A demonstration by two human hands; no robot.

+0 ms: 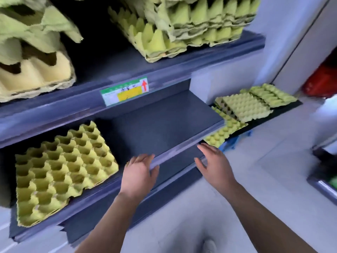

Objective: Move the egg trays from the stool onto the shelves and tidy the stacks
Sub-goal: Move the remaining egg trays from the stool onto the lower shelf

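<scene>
A yellow-green egg tray stack [60,170] lies on the left of the middle shelf [160,128]. My left hand [139,174] hovers open over that shelf's front edge, right of the stack. Further right, my right hand [214,161] is open too, fingers spread, holding nothing. Beyond it, several green egg trays [244,106] lie spread on a low dark surface [269,116] past the shelf's right end. The upper shelf [113,70] carries a tilted tray stack [182,26] at the right and a pale yellow stack [31,57] at the left.
A price label [125,91] with a red arrow is fixed to the upper shelf's front edge. A red object [322,83] sits at the far right by a white wall panel. A blue item [229,143] shows beneath the low trays. Pale floor lies below my arms.
</scene>
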